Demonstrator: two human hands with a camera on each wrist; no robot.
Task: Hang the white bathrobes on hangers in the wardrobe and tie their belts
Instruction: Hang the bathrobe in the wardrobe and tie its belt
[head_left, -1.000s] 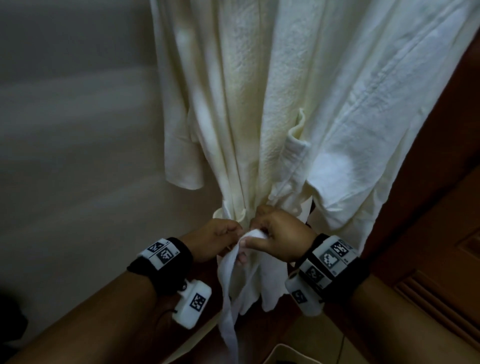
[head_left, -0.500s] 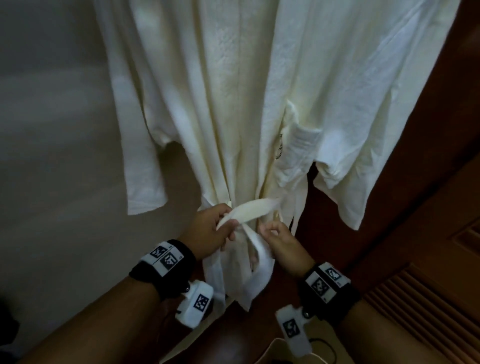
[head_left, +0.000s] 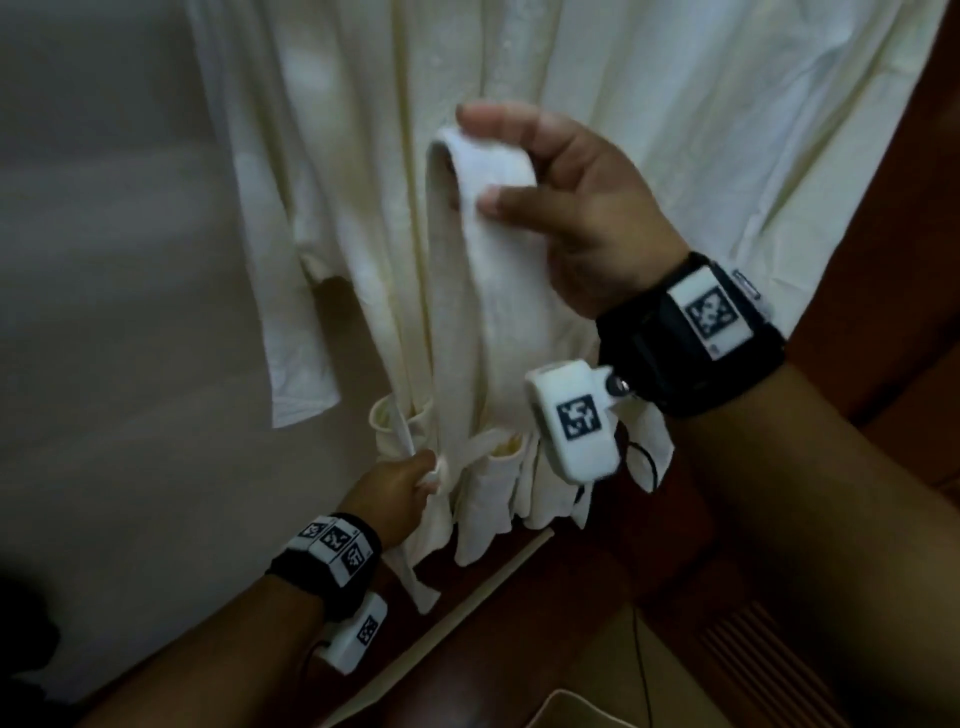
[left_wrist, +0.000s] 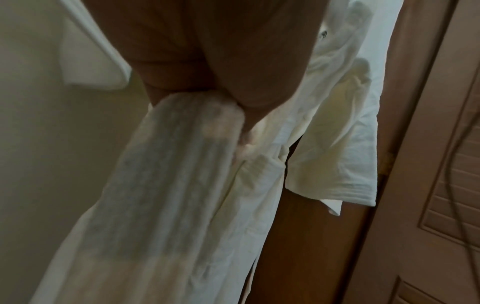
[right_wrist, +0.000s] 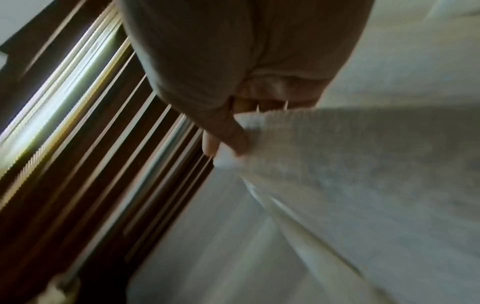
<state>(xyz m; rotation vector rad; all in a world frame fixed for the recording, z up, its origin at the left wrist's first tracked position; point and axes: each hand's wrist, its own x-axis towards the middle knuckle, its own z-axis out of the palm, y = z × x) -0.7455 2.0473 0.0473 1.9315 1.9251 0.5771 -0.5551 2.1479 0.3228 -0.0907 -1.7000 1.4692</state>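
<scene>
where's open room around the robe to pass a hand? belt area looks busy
Free: the pale wall left of the hanging sleeve, and the gap under that sleeve's cuff. Crowded: the bathrobe front, where the right hand lifts one belt end and the left hand grips the crossing. Wooden door borders the right.

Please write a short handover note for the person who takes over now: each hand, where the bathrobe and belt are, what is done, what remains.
Left hand: grips the belt at the robe's waist.
Right hand: pinches the other belt end, lifted high in front of the bathrobe.
Done: the robe hangs up, and the belt is crossed at the waist.
Left: no finished knot shows yet; bring the raised end down, finish and tighten the knot. The hanger is out of view.
</scene>
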